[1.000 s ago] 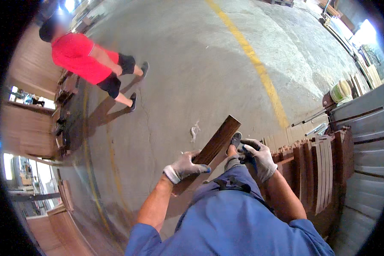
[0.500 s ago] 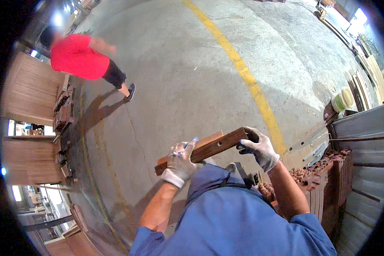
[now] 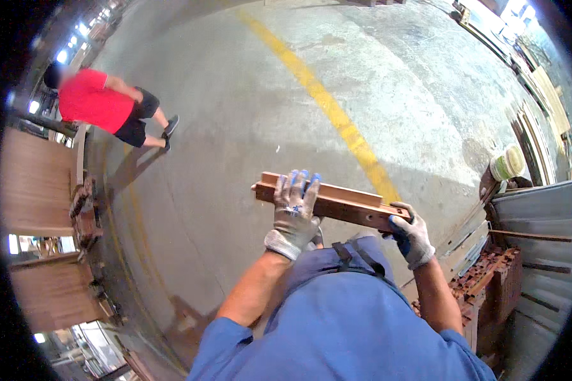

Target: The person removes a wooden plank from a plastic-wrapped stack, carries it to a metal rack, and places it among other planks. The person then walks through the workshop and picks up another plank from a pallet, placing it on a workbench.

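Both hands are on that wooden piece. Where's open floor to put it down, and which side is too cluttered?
Bare concrete lies ahead of the wooden piece, on both sides of the yellow floor line, up to the person in the red shirt. The left hand faces that open side. By the right hand it is crowded: stacked wooden parts, grey metal sheets, a white bucket.

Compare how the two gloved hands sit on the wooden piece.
The left hand lies flat over the wooden piece near its left end, fingers spread across the top. The right hand wraps around the right end, fingers curled. Both wear grey gloves with blue fingertips.
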A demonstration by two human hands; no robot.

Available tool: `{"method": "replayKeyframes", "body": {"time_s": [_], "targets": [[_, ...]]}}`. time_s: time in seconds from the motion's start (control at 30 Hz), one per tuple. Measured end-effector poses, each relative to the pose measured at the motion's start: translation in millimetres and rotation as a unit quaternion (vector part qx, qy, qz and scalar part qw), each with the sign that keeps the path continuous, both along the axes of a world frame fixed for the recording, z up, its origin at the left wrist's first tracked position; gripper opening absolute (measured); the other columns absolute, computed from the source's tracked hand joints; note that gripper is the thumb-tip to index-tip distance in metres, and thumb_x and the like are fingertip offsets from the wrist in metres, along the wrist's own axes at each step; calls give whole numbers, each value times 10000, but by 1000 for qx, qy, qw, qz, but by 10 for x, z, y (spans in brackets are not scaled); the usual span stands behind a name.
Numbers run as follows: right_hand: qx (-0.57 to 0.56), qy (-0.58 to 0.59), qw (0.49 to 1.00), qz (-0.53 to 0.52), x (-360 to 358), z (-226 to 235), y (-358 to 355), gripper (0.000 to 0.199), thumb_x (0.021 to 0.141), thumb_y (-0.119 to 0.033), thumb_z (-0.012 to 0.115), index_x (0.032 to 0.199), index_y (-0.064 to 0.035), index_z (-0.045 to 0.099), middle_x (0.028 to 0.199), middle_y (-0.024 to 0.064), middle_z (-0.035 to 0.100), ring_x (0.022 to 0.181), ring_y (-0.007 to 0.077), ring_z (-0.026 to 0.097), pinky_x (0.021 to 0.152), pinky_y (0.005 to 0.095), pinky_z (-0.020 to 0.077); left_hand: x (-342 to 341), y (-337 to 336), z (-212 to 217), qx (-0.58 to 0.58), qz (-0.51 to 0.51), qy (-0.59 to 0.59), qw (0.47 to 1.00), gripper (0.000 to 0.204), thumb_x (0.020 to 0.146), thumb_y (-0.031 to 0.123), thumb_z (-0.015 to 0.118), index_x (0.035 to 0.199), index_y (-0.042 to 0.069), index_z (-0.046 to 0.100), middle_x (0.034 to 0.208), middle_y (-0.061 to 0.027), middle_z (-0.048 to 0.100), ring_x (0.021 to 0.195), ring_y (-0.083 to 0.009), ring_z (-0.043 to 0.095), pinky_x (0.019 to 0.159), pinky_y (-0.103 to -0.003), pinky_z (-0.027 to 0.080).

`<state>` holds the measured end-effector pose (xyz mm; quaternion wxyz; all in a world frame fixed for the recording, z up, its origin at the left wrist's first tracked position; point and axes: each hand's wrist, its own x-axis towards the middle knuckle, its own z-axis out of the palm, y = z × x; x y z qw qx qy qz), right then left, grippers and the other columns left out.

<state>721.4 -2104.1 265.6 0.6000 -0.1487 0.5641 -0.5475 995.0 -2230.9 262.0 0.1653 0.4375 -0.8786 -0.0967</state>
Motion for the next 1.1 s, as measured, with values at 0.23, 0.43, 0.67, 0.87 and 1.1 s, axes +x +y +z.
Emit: {"method": "replayKeyframes", "body": {"time_s": [0.23, 0.43, 0.67, 0.87, 1.1], "targets": [[22, -40, 996, -82, -902, -366, -656, 643, 848, -362, 770, 1353, -61, 511, 1045, 125, 642, 816, 250, 675, 658, 349, 536, -419, -1432, -393, 196, 181, 321, 909, 906, 727, 48, 741, 1529, -3, 324, 1487, -215, 439, 1357, -353, 468, 1154, -481, 382], [-17, -76, 996, -51, -1851, -759, -1539, 591, 908, -384, 686, 1347, -30, 510, 1028, 137, 645, 797, 253, 672, 659, 358, 543, -1208, -2511, -555, 421, 110, 579, 690, 768, 778, -46, 633, 1502, 42, 392, 1329, -72, 499, 1231, -223, 541, 1059, -388, 516], [94, -185, 977, -41, -2940, -928, -2452, 462, 938, -414, 654, 1228, -62, 583, 907, 151, 662, 682, 272, 645, 591, 387, 525, -2178, -3435, -66, 430, 159, 575, 678, 533, 836, -92, 659, 1330, 66, 538, 1208, -52, 591, 1117, -171, 601, 944, -324, 566], [182, -172, 968, 11, -3360, -882, -3478, 509, 960, -502, 609, 1161, -34, 593, 888, 170, 677, 643, 287, 656, 540, 405, 537, -2734, -4428, -188, 419, 201, 594, 657, 402, 847, -69, 711, 1211, 58, 597, 1141, -52, 642, 1008, -153, 649, 869, -310, 591], [127, -237, 954, -134, -3758, -750, -4660, 597, 1008, -514, 513, 1234, 36, 570, 985, 226, 665, 739, 361, 688, 579, 424, 583, -3360, -5911, -650, 467, 246, 619, 581, 357, 864, -15, 728, 1188, 72, 606, 1044, -54, 641, 908, -172, 659, 793, -336, 612]]}}
